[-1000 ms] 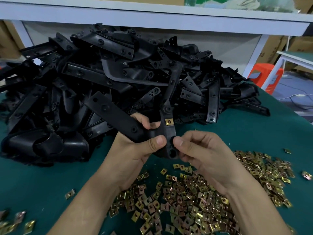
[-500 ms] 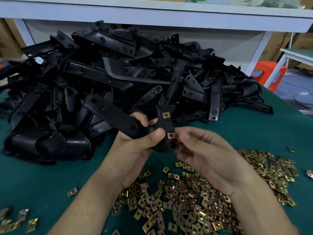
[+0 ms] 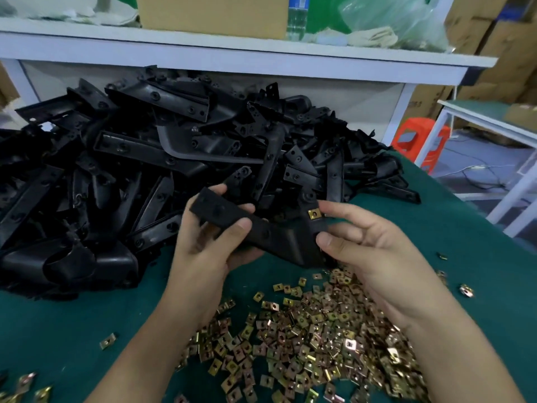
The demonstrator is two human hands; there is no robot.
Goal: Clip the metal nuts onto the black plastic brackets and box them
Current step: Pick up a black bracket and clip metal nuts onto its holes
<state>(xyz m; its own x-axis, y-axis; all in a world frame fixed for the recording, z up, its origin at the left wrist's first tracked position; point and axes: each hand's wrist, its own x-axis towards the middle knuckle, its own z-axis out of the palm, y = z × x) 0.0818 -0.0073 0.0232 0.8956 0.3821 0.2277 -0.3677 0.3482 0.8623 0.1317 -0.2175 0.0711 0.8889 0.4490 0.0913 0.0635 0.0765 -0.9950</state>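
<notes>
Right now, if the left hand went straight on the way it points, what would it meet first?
Most likely the pile of black brackets just beyond it. The left hand grips the held bracket, and the gap before the pile is unclear.

We face a table topped with dark green mat (image 3: 58,315). Across it runs a white shelf (image 3: 232,58) carrying a cardboard box (image 3: 212,16) and a clear plastic bag (image 3: 392,16). To our right we see stacked brown cartons (image 3: 494,39), an orange plastic stool (image 3: 418,141) on the grey floor (image 3: 479,152), and a second white-framed, green-topped table (image 3: 488,110).
</notes>
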